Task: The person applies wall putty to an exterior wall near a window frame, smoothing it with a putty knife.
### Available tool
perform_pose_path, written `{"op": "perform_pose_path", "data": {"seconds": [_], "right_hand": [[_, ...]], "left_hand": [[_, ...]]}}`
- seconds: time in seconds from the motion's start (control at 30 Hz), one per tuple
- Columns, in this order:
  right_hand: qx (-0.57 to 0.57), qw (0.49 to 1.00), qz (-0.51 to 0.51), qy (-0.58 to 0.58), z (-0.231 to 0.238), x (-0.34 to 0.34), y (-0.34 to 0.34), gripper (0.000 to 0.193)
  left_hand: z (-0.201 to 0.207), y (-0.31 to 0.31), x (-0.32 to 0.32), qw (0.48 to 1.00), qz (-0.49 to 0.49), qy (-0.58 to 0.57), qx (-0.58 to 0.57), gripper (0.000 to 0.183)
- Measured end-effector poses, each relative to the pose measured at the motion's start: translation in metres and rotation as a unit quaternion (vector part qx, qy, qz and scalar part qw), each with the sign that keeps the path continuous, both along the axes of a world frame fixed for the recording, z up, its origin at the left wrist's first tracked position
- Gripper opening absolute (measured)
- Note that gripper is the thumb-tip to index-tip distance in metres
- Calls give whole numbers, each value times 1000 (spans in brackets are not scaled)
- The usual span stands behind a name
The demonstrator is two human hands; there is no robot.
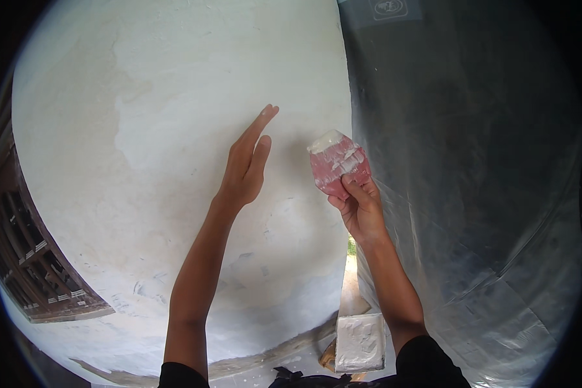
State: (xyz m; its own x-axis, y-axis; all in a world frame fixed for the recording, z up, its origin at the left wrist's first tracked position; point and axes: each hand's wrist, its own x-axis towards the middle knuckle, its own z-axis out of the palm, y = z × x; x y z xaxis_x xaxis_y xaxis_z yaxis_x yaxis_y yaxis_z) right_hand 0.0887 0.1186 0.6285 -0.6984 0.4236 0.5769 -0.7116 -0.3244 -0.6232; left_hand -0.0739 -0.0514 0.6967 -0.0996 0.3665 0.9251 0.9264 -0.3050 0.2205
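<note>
Raised before a pale plastered wall (174, 97), my left hand (244, 165) holds nothing; its fingers are stretched out and the thumb stands a little apart. Whether that hand touches the wall I cannot tell. My right hand (361, 207) grips a flat red putty scraper (337, 165) near the wall's right edge, thumb on its near face. White paste smears the scraper, thickest along its top edge. Below, beside my right forearm, a square container (361, 343) is filled with white paste.
Dark translucent plastic sheeting (472, 194) hangs along the right side, creased in places. A dark brown wooden lattice window (42, 252) is set in the wall at the lower left. Under the paste container, part of a wooden support (328, 355) shows. Patches of differing white mark the wall.
</note>
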Motion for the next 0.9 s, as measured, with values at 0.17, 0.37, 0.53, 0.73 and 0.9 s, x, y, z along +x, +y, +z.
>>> {"op": "perform_pose_path", "data": {"seconds": [0.17, 0.37, 0.53, 0.73, 0.9], "right_hand": [[12, 999, 37, 8, 5, -9, -8, 30], [5, 999, 44, 4, 9, -16, -22, 29], [6, 998, 62, 19, 19, -24, -51, 28], [0, 997, 62, 48, 28, -37, -91, 24], [-5, 995, 67, 73, 32, -47, -129, 25]], "left_hand": [[-2, -8, 1, 999, 14, -39, -9, 60], [0, -23, -3, 999, 29, -11, 8, 61], [18, -62, -5, 998, 42, 30, 37, 51], [34, -111, -11, 999, 8, 36, 37, 51], [41, -154, -24, 995, 61, 75, 33, 58]]}}
